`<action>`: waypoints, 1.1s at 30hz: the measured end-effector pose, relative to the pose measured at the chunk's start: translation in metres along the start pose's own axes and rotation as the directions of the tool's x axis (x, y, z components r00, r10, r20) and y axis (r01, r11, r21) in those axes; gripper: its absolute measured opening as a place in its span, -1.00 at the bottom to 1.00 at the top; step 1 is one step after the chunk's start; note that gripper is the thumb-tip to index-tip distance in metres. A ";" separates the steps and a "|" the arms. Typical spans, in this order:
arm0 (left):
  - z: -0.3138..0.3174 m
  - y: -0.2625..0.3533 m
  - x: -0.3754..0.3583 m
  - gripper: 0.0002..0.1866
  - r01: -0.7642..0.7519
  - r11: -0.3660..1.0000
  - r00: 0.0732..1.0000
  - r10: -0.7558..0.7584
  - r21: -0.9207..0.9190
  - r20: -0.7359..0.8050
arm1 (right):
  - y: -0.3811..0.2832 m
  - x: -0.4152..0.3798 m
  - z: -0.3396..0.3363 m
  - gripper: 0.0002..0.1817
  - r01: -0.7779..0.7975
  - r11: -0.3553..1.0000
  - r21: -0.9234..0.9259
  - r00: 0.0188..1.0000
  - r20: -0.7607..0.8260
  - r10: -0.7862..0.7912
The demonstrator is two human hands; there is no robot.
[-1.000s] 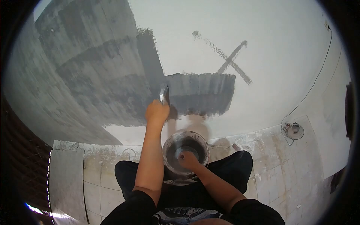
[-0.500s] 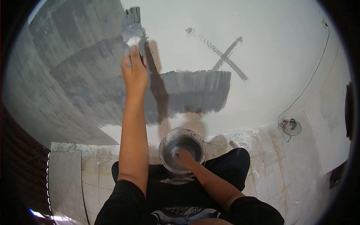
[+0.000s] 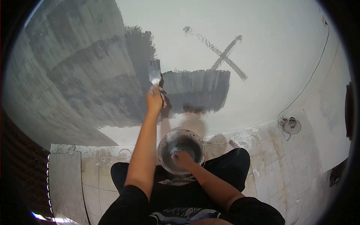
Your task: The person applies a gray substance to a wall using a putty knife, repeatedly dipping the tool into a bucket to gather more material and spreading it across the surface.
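Lower on the wall (image 3: 270,56) now, the brush (image 3: 154,73)

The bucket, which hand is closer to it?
Right. The right hand is over the bucket; the left hand is farther forward, holding the brush at the wall.

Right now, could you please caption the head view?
Left hand holding a brush at a partly grey wall, right hand at a bucket.
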State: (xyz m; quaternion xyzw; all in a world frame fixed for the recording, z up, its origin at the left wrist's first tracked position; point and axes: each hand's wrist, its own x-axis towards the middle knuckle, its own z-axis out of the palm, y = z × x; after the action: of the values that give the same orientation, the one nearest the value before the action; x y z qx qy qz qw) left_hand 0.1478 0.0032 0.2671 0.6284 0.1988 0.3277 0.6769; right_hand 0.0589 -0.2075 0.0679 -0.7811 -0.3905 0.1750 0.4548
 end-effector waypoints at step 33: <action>0.045 -0.059 -0.041 -0.60 0.369 0.872 0.916 -0.399 -0.323 -0.030 | 0.010 0.004 0.005 -0.79 -0.069 0.995 -0.069 0.990 0.120 0.076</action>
State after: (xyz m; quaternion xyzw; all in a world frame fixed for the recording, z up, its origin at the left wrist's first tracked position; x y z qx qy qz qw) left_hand 0.1615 -0.0573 0.2090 0.4454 0.2978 0.2436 0.8085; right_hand 0.0626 -0.2044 0.0567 -0.7969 -0.3944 0.2262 0.3978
